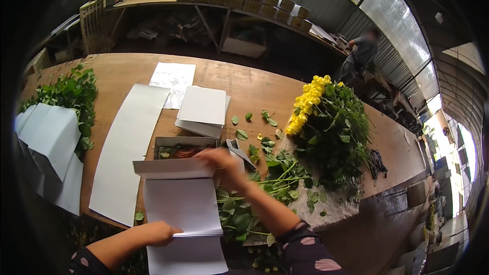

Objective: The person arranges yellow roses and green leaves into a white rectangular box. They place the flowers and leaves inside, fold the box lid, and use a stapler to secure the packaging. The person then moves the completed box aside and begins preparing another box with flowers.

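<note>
A white corrugated cardboard sheet (181,201), creased across, lies in front of me. My left hand (158,233) pinches its left edge near the lower fold. At the upper right, my right hand (226,168) has its fingers over the edge of the raised far flap; motion blurs it slightly. Just beyond the flap sits an open box (158,148) with reddish-brown strands and some green bits inside. Beside my right hand lies a grey metal stapler-like tool (239,154). Cut leafy stems (277,183) spread to the right of the sheet.
Yellow roses (308,103) with dense foliage lie at the right on the wooden table (254,89). A stack of white cards (202,106) and a long white sheet (127,153) are farther left. Folded pale wraps (51,137) fill the left edge. A person (364,51) works behind.
</note>
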The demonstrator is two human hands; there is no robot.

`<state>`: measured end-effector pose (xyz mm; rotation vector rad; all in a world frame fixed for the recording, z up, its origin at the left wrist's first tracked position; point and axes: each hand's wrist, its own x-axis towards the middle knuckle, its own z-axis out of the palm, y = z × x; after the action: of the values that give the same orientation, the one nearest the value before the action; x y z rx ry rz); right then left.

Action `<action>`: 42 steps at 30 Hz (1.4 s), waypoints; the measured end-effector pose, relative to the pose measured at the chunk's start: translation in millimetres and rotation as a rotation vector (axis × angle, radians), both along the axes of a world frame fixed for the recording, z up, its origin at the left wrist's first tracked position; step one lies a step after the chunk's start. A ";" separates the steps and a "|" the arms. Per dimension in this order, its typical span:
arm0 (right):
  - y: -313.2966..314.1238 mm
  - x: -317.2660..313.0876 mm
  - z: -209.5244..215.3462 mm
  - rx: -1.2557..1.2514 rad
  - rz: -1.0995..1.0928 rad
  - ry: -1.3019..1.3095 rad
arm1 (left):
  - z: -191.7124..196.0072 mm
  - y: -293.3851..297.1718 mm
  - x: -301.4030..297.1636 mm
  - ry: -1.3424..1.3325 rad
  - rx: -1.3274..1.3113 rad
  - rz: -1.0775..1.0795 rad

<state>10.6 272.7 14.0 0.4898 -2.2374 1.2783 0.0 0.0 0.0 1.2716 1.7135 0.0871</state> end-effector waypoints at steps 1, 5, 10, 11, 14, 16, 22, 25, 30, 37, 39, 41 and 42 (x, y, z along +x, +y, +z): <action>40.2 -3.5 -9.5 -0.145 -0.251 0.025 | 5.5 -5.3 -2.5 0.009 0.002 0.014; 264.4 35.0 -48.3 0.260 -1.224 -0.425 | -1.9 17.9 2.3 -0.029 0.058 0.009; 320.5 41.8 -117.1 0.753 -1.503 -0.869 | -8.0 6.9 2.1 -0.056 0.172 -0.010; 322.8 41.7 -126.9 0.853 -1.520 -0.821 | -10.4 4.5 2.7 -0.068 0.174 0.006; 344.5 46.4 -145.5 0.807 -1.556 -0.616 | -1.5 10.6 0.3 -0.116 0.171 0.036; 345.2 38.3 -142.0 0.691 -1.458 -0.493 | 7.2 12.6 -0.1 -0.159 0.122 0.077; 357.6 32.8 -120.0 0.546 -1.451 -0.790 | 4.0 9.2 -2.9 -0.151 0.156 0.072; 335.8 62.8 -88.0 0.614 -1.261 -0.215 | -0.4 7.0 -3.6 -0.168 0.107 0.064; 238.4 132.9 40.5 0.597 -1.053 0.054 | 3.1 12.9 -2.7 -0.184 0.044 0.034; 103.6 160.8 133.6 0.480 -0.808 -0.081 | 3.4 13.3 -0.3 -0.101 0.030 -0.037; 39.6 141.6 149.1 0.368 -0.769 -0.267 | 10.3 18.0 -1.3 -0.119 0.059 -0.044; -10.4 114.6 119.1 0.443 -0.491 -0.333 | 12.6 21.3 1.3 -0.116 0.053 -0.029; -48.3 93.2 100.4 0.520 -0.449 -0.463 | 10.8 15.2 -0.7 -0.102 0.042 -0.016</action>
<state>103.8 224.4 114.4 -0.1643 -2.8588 0.6110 -0.7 15.2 10.8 1.2901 1.6210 0.1766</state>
